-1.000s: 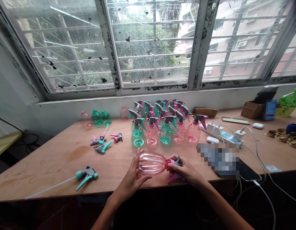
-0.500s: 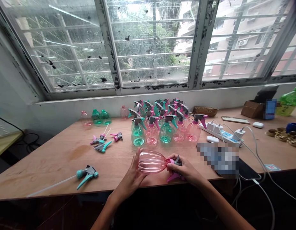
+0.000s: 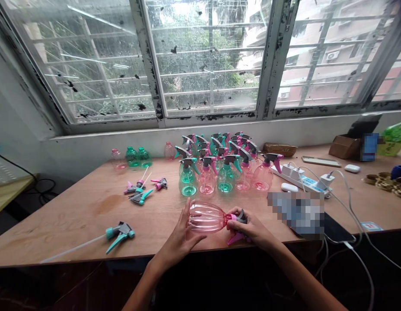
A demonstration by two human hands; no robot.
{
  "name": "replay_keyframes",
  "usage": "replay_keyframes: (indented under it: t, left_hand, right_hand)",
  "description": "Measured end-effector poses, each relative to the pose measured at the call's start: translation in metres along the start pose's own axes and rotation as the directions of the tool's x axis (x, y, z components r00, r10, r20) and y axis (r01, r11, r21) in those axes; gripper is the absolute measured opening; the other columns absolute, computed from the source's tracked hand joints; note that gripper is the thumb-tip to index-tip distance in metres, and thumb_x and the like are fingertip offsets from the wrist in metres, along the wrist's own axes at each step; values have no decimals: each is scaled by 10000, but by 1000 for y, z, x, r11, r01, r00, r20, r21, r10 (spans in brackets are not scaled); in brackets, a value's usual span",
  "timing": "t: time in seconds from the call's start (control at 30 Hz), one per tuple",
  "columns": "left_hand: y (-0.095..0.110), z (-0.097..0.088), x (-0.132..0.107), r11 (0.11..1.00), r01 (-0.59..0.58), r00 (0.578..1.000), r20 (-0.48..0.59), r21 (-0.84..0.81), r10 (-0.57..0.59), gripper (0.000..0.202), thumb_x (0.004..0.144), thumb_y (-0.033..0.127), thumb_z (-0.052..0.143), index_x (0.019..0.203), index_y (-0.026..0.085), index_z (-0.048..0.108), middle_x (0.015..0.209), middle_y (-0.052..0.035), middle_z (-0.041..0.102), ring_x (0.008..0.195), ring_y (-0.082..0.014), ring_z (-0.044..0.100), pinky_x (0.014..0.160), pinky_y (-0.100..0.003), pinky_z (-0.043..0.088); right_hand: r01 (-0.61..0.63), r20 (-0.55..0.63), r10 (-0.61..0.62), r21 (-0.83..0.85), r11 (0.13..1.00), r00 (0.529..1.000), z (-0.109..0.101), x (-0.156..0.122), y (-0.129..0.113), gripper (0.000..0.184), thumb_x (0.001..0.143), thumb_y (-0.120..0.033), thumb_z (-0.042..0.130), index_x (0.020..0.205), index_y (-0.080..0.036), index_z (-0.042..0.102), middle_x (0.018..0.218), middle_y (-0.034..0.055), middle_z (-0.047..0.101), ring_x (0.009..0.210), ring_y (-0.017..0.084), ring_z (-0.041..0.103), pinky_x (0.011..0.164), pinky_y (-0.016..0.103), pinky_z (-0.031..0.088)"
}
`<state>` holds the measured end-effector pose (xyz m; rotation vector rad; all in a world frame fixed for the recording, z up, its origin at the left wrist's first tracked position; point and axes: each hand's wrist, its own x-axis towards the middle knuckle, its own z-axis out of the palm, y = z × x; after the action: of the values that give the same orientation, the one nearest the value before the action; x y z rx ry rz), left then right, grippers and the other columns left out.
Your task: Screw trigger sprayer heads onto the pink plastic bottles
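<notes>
A clear pink spray bottle (image 3: 207, 217) lies sideways between my hands, over the table's front edge. My left hand (image 3: 182, 231) is wrapped round its base, thumb below. At the neck, my right hand (image 3: 249, 226) grips the pink and grey spray head (image 3: 241, 217), whose pink trigger points down. Just beyond stand several assembled spray bottles (image 3: 225, 177) in rows, green and pink. A loose teal and grey spray head (image 3: 120, 233) with a long tube lies to the left. Farther back are several more loose spray heads (image 3: 140, 190).
Headless green bottles (image 3: 132, 157) and pink bottles (image 3: 170, 151) stand along the wall. A power strip (image 3: 304, 179) with cables, a white earbud case (image 3: 289, 187) and a black phone (image 3: 338, 229) lie on the right. A brown box (image 3: 345, 146) sits at the back right.
The view has shifted slightly. Both hands keep their hold on the pink bottle and its spray head; the left thumb sits a little farther out from the bottle.
</notes>
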<state>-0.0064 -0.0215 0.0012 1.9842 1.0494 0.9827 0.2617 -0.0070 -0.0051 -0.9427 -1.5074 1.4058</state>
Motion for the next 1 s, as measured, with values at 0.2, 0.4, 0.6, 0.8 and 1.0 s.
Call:
replay_keyframes:
  t: [0.2,0.4,0.6,0.8,1.0]
  left_hand:
    - [5,0,1,1000,9,1000,-11,9,-8,1058,888,355,704,1568,382,-105,1677,-91,135,1446,-349,371,1173,-499,380]
    - [0,1,-1,998,-47,998,-38,51,49,892,966,339,584,1571,399,-69,1670,-68,142,1461,-319,350,1200,-511,334]
    - [5,-1,1,996,6,1000,-19,90,-4,1060,883,403,707,1576,353,-93,1677,-104,103,1515,-364,215,1227,-540,261]
    - [3,0,-1,993,-46,998,-33,113,50,871,974,341,572,1575,388,-57,1675,-79,123,1475,-331,320,1223,-546,264]
    - [5,0,-1,996,2,1000,-19,88,0,1031,900,398,685,1576,350,-92,1627,-113,236,1461,-335,339,1224,-538,264]
  right_hand:
    - [15,10,-15,20,1000,1000,0,0,-1,422,785,-532,776,922,-170,607,653,-12,669,567,139,583,509,230,380]
    - [14,8,-14,0,1000,1000,-2,1,2,437,797,-555,755,928,-167,602,668,3,686,570,148,594,501,229,381]
    - [18,10,-18,6,1000,1000,-3,3,6,446,783,-549,770,947,-169,603,673,5,692,589,158,612,522,237,410]
    - [-6,-5,6,-21,1000,1000,-3,2,5,438,798,-564,745,939,-178,594,667,3,690,543,146,586,436,213,334]
    - [33,13,-33,1,999,999,-3,3,6,406,799,-508,770,939,-164,604,667,5,694,582,149,608,508,226,401]
